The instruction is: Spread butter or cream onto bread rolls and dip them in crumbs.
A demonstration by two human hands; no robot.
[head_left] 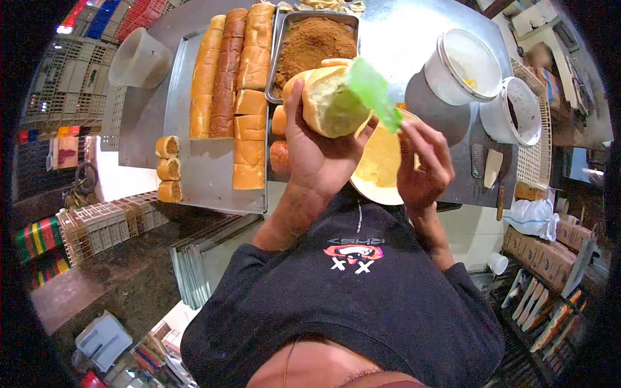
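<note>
My left hand [314,158] is wrapped round a split bread bun [330,110], raised above the table with its pale cut side showing. Between the fingers of my right hand [424,161] is a green spatula [372,90], its blurred blade against the bun's cut face. Below and between my hands sits a round pale-yellow bowl [380,196] with a smooth yellow spread [380,158] in it, partly covered by the right hand. Just beyond the bun stands a metal tray [279,48] of brown crumbly topping [317,45]. Several bun pieces [279,155] lie beside my left wrist.
A metal tray [213,171] at the left holds rows of bread [226,77] and small cut pieces [169,168]. White buckets [446,71] stand at the right, near a grater [477,160] and a knife [500,200]. A plastic tub [139,61] is at the far left.
</note>
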